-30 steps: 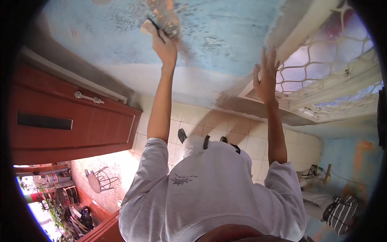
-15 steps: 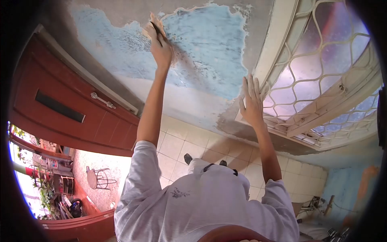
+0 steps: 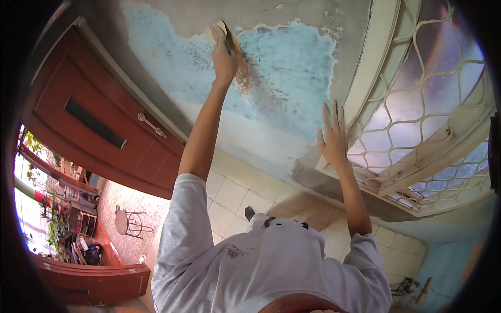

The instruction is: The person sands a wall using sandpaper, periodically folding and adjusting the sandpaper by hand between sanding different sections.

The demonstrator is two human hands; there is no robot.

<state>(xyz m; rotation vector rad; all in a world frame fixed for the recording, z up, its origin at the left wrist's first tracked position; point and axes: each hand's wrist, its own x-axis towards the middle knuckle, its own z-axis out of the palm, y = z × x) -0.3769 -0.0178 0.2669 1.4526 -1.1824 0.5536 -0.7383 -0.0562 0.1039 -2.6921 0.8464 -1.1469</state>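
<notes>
My left hand (image 3: 224, 60) is raised to the wall (image 3: 287, 57), its fingers wrapped round a flat, pale sanding pad (image 3: 217, 31) with a dark edge. The pad lies at the upper border of a worn light-blue paint patch, beside a bare orange-brown streak. My right hand (image 3: 333, 138) holds nothing; its fingers are spread against the wall at the lower right of the patch, next to the window frame (image 3: 360, 88).
A window with a cream metal grille (image 3: 396, 120) is on the right. On the left stands a red door (image 3: 104, 120) with a handle. Beyond it is a round stool (image 3: 122, 223). Pale tiles (image 3: 229, 195) cover the floor. Cables (image 3: 406, 286) lie at the lower right.
The view has tilted up, showing more grey wall above the blue patch. My left hand with the pad has moved up the patch to its upper border. My right hand stays by the window frame.
</notes>
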